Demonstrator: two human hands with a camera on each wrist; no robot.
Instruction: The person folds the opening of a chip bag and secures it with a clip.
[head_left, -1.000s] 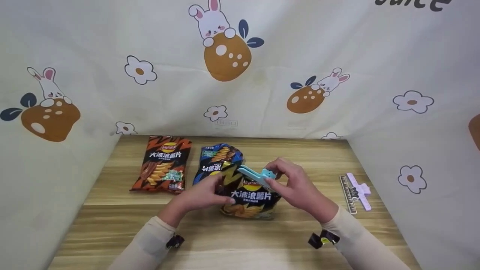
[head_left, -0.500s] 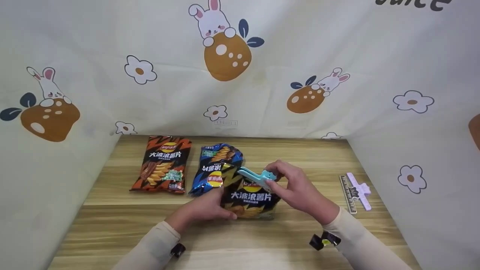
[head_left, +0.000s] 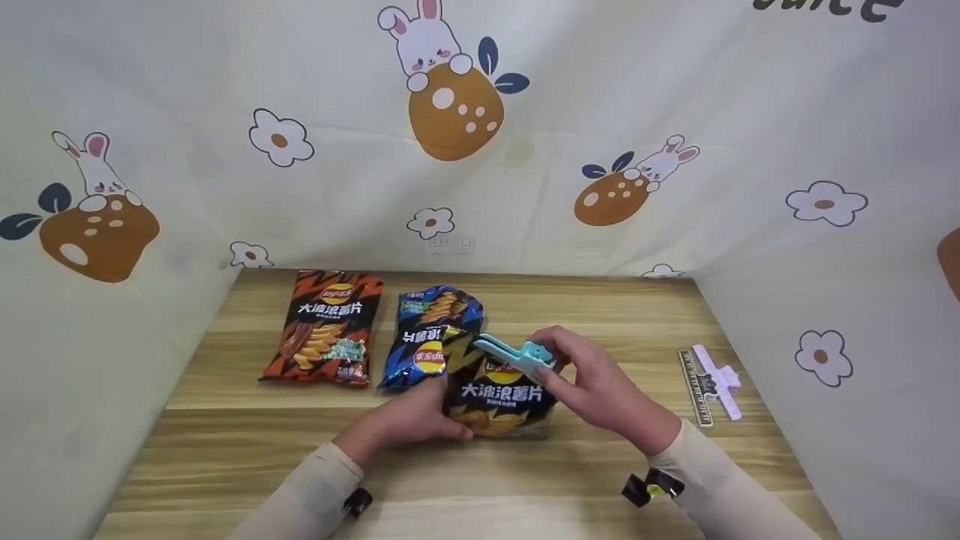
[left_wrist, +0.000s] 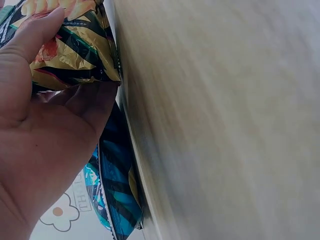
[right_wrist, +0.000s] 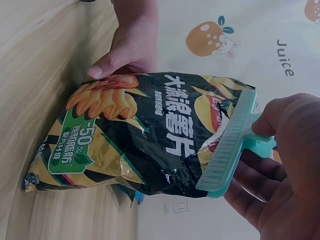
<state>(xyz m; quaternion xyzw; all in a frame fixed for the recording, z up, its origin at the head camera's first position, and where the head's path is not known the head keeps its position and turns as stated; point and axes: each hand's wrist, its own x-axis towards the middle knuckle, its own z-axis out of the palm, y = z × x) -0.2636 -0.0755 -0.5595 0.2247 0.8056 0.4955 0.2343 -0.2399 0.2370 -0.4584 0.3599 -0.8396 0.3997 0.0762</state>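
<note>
Lower than a second ago, the left hand (head_left: 420, 412) uncovers more of the glossy blue-and-black foil chip bag (head_left: 420, 341) behind it. Its grip holds the glossy black-and-gold foil chip bag (head_left: 502, 394) by one side near the bottom, thumb in front and fingers behind. That bag stands tilted over the middle of the wood-grain surface (head_left: 465, 495). Slightly lower too, the right hand (head_left: 592, 386) pinches the long mint-green plastic clip (right_wrist: 231, 142), which lies across the bag's upper end. Well to the right lies a lilac plastic clip (head_left: 726, 397).
</note>
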